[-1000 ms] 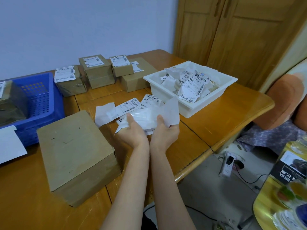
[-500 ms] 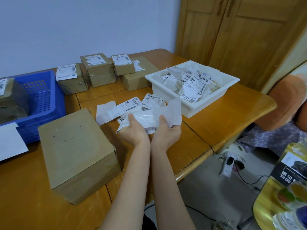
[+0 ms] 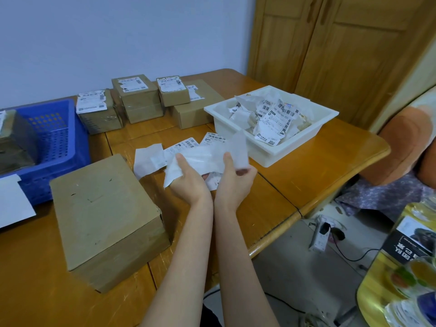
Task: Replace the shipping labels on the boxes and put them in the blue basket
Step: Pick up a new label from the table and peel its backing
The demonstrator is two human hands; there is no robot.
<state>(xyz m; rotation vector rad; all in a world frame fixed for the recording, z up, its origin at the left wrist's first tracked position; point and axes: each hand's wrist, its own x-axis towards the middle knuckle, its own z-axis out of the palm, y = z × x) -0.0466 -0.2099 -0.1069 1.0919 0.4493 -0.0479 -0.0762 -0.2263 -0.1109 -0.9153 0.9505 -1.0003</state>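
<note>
My left hand and my right hand hold a white label sheet between them above the table, thumbs on top. More shipping labels lie loose on the wood just beyond. A large bare cardboard box sits to the left of my hands. The blue basket stands at the far left with a box inside it. Several labelled boxes are lined up along the wall.
A white tray full of crumpled old labels stands to the right of my hands. A white sheet lies at the left edge. The table edge runs diagonally on the right, with a chair and a yellow side table beyond.
My right hand has shifted slightly right along the sheet. The view has tilted a little; the boxes and basket stay where they were.
</note>
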